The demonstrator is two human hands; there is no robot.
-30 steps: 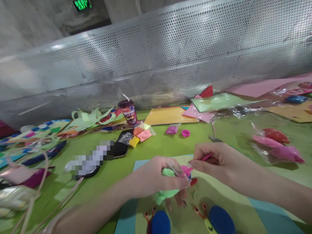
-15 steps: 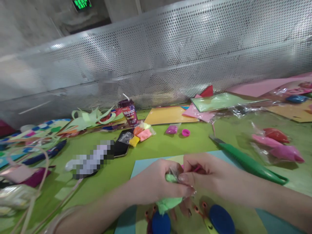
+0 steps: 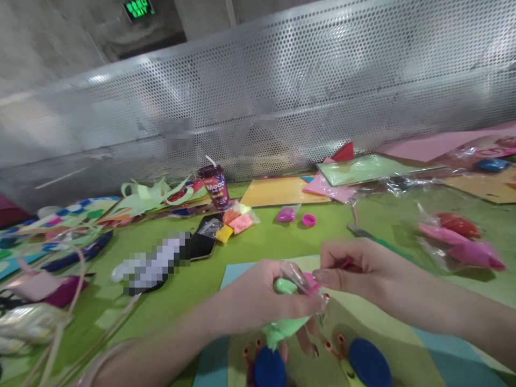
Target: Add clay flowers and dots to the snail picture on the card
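Observation:
My left hand (image 3: 278,293) is closed around a clear plastic bag of light green clay (image 3: 288,325), and part of the clay bulges out below my fingers. At the bag's mouth, a pink bit (image 3: 312,283) shows. My right hand (image 3: 350,266) is closed in a pinch on a thin pink piece (image 3: 345,263), mostly hidden by the fingers; I cannot tell its kind. Both hands are above a light blue and yellow sheet (image 3: 403,333). Below them on the sheet are two snail figures with orange eye stalks and blue round shells (image 3: 370,361).
Green-handled scissors or a cutter (image 3: 397,250) lie partly behind my right arm. Farther back are a dark drink cup (image 3: 214,188), small clay packs (image 3: 242,221), a pink ring (image 3: 309,220) and coloured sheets (image 3: 282,192). Bagged clay (image 3: 463,242) lies right; a perforated metal barrier (image 3: 282,97) stands behind.
My right hand has moved up and right, away from my left hand, uncovering the pink bit at the bag's mouth. My left hand still grips the bag.

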